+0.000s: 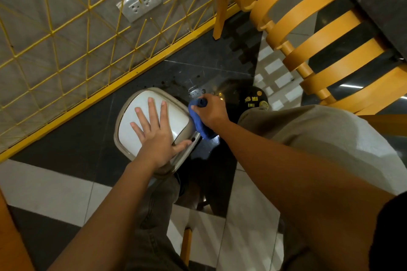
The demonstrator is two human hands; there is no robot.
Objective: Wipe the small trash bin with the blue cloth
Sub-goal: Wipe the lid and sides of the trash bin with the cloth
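A small beige trash bin [132, 103] with a white swing lid stands on the dark floor tile, seen from above. My left hand [154, 134] lies flat on the lid with its fingers spread and straight, the thumb along the lid's right edge. My right hand [210, 112] grips a bunched blue cloth [198, 123] and holds it against the bin's right side, just below the rim. Most of the cloth is hidden under the hand and behind the bin.
A yellow wire grid panel [66, 50] with a yellow base rail runs along the wall behind the bin, over a white wall socket [141, 2]. An orange slatted chair [308, 39] stands at the right. My knees and grey trousers [319, 143] fill the lower frame.
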